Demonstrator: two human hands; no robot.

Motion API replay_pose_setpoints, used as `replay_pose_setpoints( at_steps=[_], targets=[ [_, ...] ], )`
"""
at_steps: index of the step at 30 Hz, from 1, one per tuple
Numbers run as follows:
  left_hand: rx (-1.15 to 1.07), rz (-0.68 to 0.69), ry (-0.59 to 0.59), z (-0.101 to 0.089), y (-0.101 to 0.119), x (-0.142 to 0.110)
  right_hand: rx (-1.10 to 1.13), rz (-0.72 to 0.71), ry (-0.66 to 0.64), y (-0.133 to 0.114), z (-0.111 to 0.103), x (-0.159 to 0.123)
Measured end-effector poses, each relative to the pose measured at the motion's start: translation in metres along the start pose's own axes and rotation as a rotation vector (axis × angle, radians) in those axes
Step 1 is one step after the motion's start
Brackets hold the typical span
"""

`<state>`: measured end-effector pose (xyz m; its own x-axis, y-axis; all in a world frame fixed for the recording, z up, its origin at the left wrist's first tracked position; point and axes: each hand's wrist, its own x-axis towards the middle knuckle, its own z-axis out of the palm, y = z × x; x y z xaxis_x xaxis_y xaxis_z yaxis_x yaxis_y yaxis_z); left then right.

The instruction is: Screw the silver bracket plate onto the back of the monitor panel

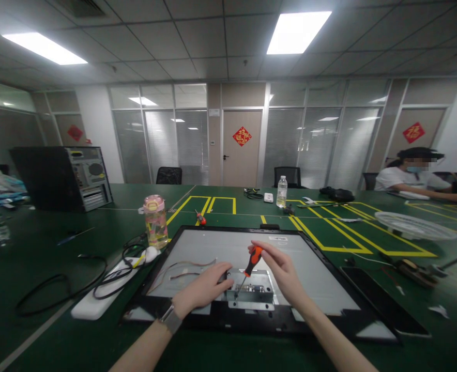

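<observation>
A monitor panel [197, 248] lies face down on the green table, its grey back showing inside a black frame. A small metal board housing [257, 292] sits at its near middle. My right hand [283, 268] is closed round an orange-and-black screwdriver [252, 261], whose tip points down at the housing's left part. My left hand [205, 287] rests on the panel with its fingers curled against the housing's left end. Thin coloured wires [182, 268] run across the panel to the left of that hand.
A pink-lidded bottle [154, 221], black cables [108, 268] and a white slab lie to the left. A computer tower [63, 175] stands far left. A water bottle [282, 191], a fan grille [414, 225] and tools lie beyond. A person [414, 178] sits at far right.
</observation>
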<state>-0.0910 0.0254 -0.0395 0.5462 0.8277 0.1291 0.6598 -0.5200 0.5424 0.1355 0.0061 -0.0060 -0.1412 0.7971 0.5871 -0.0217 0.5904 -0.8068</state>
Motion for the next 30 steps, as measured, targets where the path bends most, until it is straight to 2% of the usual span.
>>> replay_pose_setpoints(
  at_steps=[5,12,19,25,30],
  targets=[
    [0.007,0.022,0.008,0.002,-0.004,0.003,0.075,-0.015,-0.018,-0.003,0.004,0.0],
    [0.008,0.039,0.024,0.004,-0.007,0.002,-0.011,0.01,-0.043,-0.003,0.001,-0.001],
    [0.011,0.038,0.014,0.002,-0.004,0.001,0.07,0.027,-0.048,0.001,0.002,0.001],
    [0.006,0.041,0.022,0.004,-0.008,0.002,0.128,0.04,-0.148,-0.009,0.003,0.001],
    [0.004,0.028,0.023,0.005,-0.008,0.002,0.057,0.052,-0.104,-0.012,0.003,0.0]
  ],
)
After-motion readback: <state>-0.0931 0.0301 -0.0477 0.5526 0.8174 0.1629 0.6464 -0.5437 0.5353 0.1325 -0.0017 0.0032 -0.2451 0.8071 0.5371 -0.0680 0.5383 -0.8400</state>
